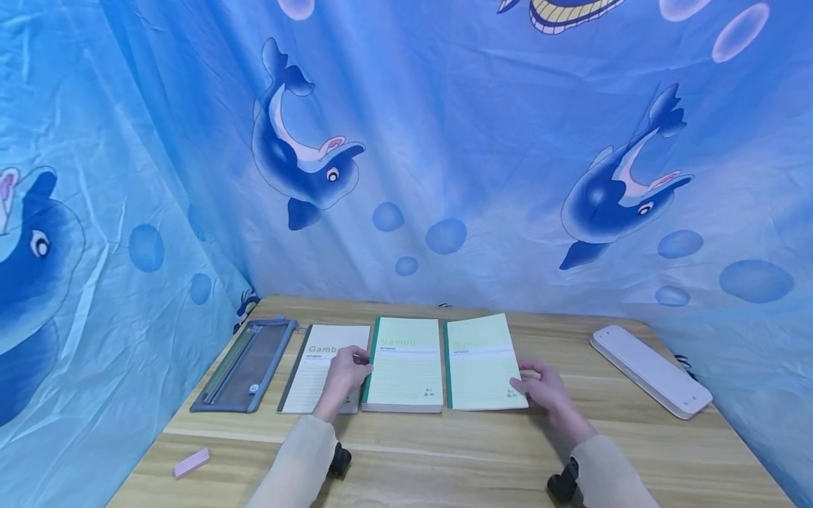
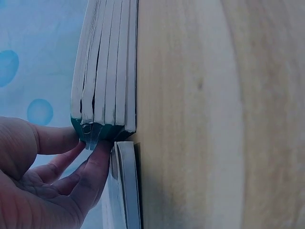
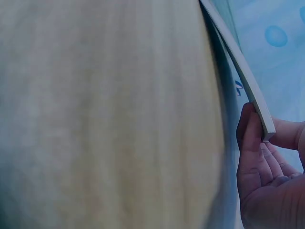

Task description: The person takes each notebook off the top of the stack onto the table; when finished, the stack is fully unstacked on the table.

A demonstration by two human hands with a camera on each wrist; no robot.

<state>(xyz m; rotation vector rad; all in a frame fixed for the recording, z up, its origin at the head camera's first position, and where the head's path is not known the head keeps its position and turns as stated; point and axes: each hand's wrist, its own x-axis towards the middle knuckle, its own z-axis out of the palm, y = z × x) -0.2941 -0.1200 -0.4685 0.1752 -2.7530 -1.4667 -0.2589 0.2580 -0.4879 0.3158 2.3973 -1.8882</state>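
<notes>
A thin green-spined notebook (image 1: 480, 367) lies to the right of the middle stack, its right edge raised off the table. My right hand (image 1: 546, 389) pinches that edge, thumb on the cover and fingers underneath, as the right wrist view shows. In the middle is a stack of green-spined notebooks (image 1: 406, 367), its several page edges facing the left wrist camera. My left hand (image 1: 346, 375) touches the spine side of this stack with thumb and fingertips. Under that hand lies a dark-spined notebook (image 1: 303, 384), partly covered by it.
A blue-edged mesh zip pouch (image 1: 254, 367) lies at the far left. A pink eraser-like block (image 1: 191, 463) is near the front left. On the right rests a long white case (image 1: 651, 370). A blue dolphin-print curtain (image 1: 483, 176) hangs behind the wooden table (image 1: 444, 458).
</notes>
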